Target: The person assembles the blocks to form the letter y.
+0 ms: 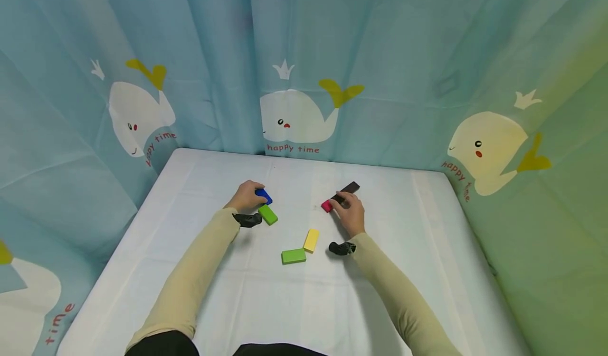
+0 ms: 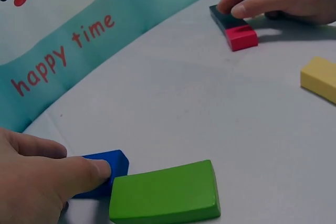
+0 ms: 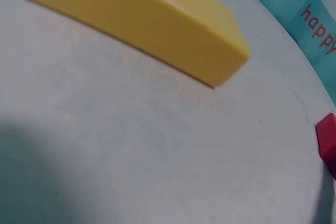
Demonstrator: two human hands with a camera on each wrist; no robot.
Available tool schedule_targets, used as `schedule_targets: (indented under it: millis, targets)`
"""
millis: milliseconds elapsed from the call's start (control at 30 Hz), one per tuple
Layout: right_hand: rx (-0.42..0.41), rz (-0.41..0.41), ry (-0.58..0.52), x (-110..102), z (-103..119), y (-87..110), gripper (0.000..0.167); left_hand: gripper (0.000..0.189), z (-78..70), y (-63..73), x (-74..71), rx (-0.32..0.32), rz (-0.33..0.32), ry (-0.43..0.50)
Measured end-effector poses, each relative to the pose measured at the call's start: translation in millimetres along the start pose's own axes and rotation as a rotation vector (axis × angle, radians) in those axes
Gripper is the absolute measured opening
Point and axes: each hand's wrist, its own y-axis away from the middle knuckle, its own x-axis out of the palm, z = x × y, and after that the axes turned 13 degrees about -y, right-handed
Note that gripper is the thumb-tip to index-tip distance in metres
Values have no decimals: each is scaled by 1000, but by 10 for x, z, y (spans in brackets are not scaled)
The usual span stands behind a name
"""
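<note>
Apparently partway: left hand [image 1: 245,196], left of centre, fingers pinching blue block [image 1: 264,196] beside one green block [image 1: 268,215]; right hand [image 1: 352,214], right of centre, fingers clamped on dark block [image 1: 351,187] abutting red block [image 1: 326,206]; yellow block [image 1: 311,241] and second green block [image 1: 293,256], lower centre, seemingly left over.

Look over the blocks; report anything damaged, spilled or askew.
Nothing looks spilled or damaged. The blue block looks slightly askew, offset from the green block beside it, whereas the red block and dark block line up.
</note>
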Motion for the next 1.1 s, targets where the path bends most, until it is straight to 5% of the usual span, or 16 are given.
schedule_targets:
  millis: [600, 767, 967, 1100]
  targets:
    - [-34, 9, 55, 54, -14, 32, 41, 55, -111, -26, 140, -51, -67, -12]
    - [-29, 14, 65, 47, -10, 33, 41, 65, -136, -37, 170, -29, -49, -50]
    - [-32, 17, 56, 41, -27, 28, 40, 59, -140, -80, 269, 7, -148, -90]
    - [-22, 26, 65, 40, -49, 16, 40, 57, -166, -110, 306, 55, -154, -84]
